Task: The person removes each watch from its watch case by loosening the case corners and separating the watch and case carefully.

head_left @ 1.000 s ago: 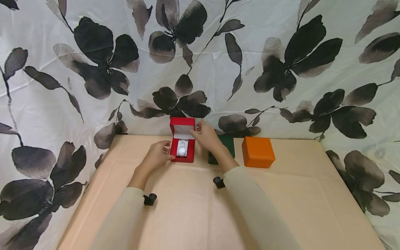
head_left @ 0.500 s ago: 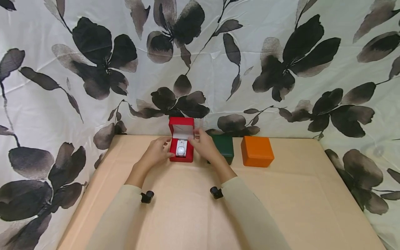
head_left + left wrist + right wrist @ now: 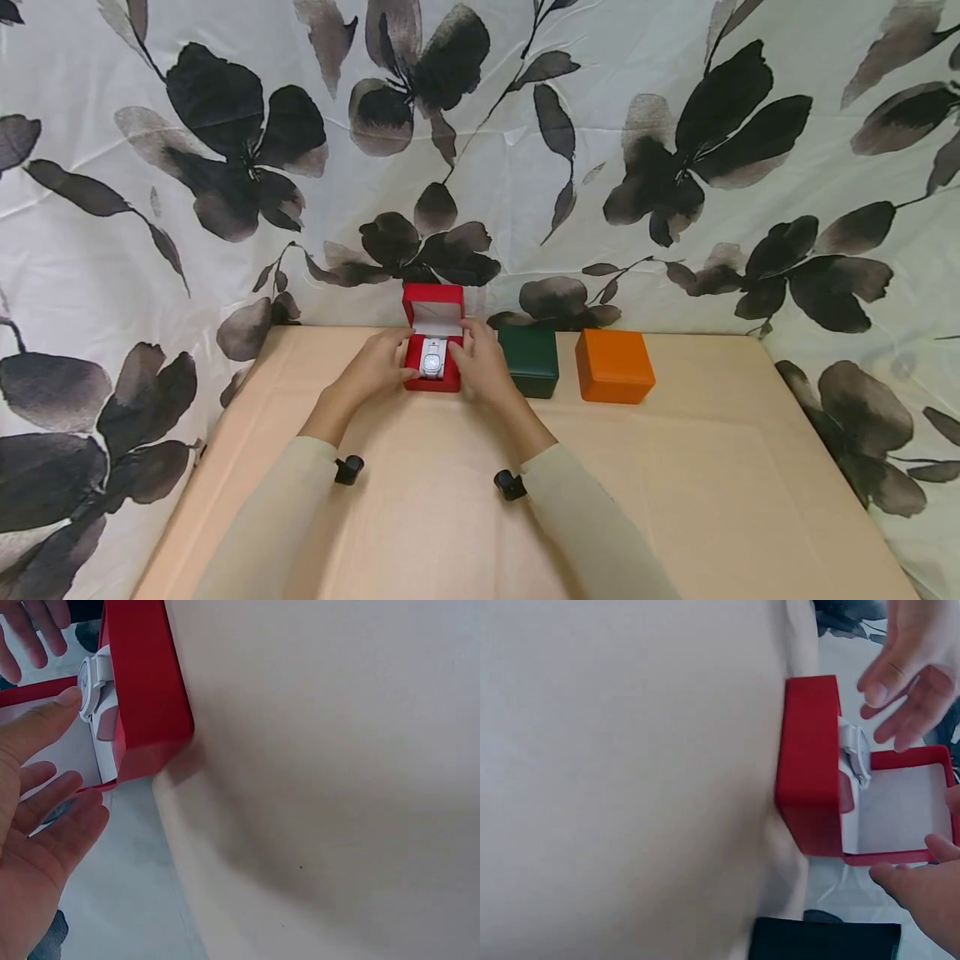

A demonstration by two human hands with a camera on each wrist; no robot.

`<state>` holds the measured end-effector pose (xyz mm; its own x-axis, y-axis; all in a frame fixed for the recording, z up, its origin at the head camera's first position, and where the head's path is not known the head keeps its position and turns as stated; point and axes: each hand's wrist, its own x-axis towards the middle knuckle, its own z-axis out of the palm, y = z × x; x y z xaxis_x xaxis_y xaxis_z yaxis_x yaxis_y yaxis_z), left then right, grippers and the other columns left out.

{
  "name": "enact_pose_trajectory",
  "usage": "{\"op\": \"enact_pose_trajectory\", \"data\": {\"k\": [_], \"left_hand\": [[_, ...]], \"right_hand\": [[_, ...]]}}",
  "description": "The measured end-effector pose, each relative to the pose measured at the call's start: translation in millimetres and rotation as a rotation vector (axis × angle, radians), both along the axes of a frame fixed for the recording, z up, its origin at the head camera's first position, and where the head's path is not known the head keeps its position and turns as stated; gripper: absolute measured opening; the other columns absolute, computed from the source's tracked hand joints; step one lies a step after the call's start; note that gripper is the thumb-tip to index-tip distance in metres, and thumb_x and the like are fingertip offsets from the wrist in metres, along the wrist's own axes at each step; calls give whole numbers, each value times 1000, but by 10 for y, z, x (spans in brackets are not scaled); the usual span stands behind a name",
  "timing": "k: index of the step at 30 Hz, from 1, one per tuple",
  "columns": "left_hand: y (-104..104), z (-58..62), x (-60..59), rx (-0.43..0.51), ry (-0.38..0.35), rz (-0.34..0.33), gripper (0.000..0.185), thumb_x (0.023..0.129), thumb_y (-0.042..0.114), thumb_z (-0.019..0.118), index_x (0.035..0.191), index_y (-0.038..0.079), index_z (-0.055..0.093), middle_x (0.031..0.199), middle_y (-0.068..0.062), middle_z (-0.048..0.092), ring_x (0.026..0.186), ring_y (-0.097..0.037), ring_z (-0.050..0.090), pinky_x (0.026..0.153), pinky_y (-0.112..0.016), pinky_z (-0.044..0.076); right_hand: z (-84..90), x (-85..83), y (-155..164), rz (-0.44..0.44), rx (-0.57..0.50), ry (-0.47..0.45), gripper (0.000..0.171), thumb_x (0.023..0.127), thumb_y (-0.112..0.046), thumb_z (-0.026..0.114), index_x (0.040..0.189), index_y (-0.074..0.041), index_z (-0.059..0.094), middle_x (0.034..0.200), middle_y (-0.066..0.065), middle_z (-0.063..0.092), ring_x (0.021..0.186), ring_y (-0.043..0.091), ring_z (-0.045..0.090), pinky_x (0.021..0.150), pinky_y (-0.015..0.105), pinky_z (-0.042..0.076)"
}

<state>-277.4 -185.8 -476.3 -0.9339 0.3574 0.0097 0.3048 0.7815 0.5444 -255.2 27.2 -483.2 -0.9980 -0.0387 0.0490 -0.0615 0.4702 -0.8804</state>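
Observation:
An open red box [image 3: 431, 383] stands at the back of the table, its lid [image 3: 433, 302] raised, with a white watch [image 3: 431, 358] inside. My left hand [image 3: 396, 354] is at the box's left side. In the left wrist view its thumb tip touches the watch [image 3: 94, 679] and the other fingers lie relaxed beside the red box [image 3: 146, 697]. My right hand [image 3: 463, 346] is against the box's right side with loose fingers. In the right wrist view it [image 3: 922, 862] hovers by the lid's edge [image 3: 889, 859], holding nothing that I can see.
A shut green box [image 3: 528, 360] and a shut orange box [image 3: 613, 367] stand in a row right of the red one. The beige table [image 3: 675, 483] ends against a floral cloth backdrop [image 3: 525, 167]. Its front half is bare surface.
My right hand has come down from the lid to the box's right side. The left hand has moved in, its thumb reaching the watch. Both forearms have drawn nearer.

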Motion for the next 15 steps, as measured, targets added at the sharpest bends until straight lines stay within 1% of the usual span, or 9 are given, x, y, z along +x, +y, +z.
{"op": "enact_pose_trajectory", "data": {"k": [3,7,12,15], "left_hand": [[16,16,-20,-24,9,-11,74,84,16,86,146,-4,52,146,-23,57,137,-41,51,116,-52,45],[51,39,-38,-48,-4,-18,75,83,16,86,147,-3,51,147,-23,56,138,-41,50,116,-52,45],[101,45,-65,-61,-25,-24,76,83,14,87,148,-2,51,149,-23,55,139,-42,50,114,-53,46],[112,36,-83,-77,-24,-26,76,82,13,87,148,-2,51,148,-24,55,139,-42,50,114,-52,46]], "right_hand": [[-49,18,-32,-7,0,-5,51,101,-20,65,148,-8,50,150,15,50,136,36,50,112,54,48],[-196,29,-64,3,5,1,52,101,-20,64,149,-6,49,150,17,51,138,34,50,117,51,43],[-349,20,-85,30,20,-18,52,102,-19,63,150,-7,47,150,16,51,136,32,51,115,48,47],[-401,16,-81,37,20,4,50,102,-15,62,148,-5,49,148,18,52,134,33,52,115,48,47]]}}
